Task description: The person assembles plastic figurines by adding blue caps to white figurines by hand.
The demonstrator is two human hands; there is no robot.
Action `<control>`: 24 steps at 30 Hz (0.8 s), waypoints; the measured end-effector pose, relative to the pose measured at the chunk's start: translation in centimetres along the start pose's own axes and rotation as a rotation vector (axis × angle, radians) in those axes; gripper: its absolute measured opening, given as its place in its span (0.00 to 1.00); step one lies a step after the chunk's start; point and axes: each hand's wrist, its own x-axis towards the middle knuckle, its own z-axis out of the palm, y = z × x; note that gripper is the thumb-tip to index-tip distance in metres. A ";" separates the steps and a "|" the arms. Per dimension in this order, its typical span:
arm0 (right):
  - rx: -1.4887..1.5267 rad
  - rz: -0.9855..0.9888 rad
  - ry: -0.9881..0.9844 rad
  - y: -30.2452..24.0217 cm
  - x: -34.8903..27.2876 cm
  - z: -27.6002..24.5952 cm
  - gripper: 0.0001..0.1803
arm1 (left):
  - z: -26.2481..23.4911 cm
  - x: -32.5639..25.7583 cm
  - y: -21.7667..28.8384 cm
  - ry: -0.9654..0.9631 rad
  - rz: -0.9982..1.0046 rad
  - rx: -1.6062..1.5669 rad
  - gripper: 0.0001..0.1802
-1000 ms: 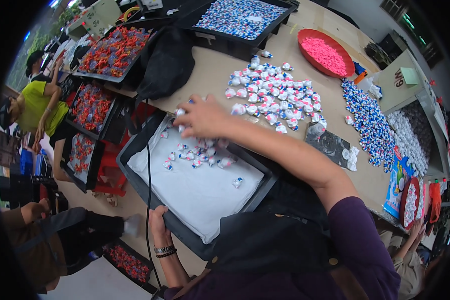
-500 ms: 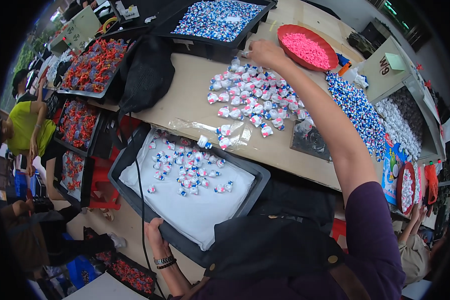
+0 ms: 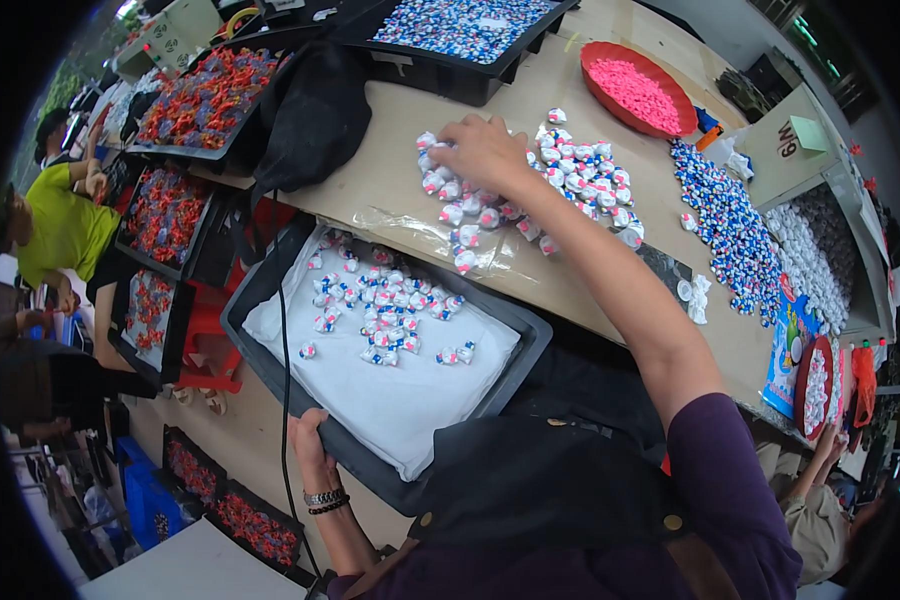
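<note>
My left hand (image 3: 308,438) grips the near-left rim of a dark grey tray (image 3: 515,385), which is lined with a white sheet. Several small white figurines (image 3: 395,310) with blue and pink parts lie scattered on the sheet. The tray sits against the front edge of the table, below its top. Over a loose group of the same figurines (image 3: 582,172) on the table, my right hand (image 3: 485,158) is palm down with its fingers spread, touching pieces. Some pieces under the palm are hidden. Clear tape (image 3: 395,222) covers the table edge above the tray.
A red bowl of pink pieces (image 3: 635,88) stands at the far right, beside a big heap of blue-and-white pieces (image 3: 725,230). A black tray (image 3: 450,75) is at the back. A black cable (image 3: 282,330) hangs across the tray's left side. Co-workers sit left and right.
My right hand has come nearer and left from the far edge of the figurines. Pieces have shifted leftward, leaving a gap in the group. The left hand keeps its grip on the tray.
</note>
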 end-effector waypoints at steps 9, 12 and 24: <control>0.005 -0.300 0.112 -6.8 -7.4 3.7 0.18 | 0.5 -0.8 0.6 -0.027 -0.011 -0.027 0.32; -0.043 -0.415 0.067 -9.0 -10.2 4.4 0.16 | 0.3 -0.7 0.3 -0.039 0.010 -0.046 0.32; 0.045 -0.322 0.094 -5.0 -0.3 4.4 0.17 | -0.7 0.6 -1.2 -0.050 0.046 0.002 0.34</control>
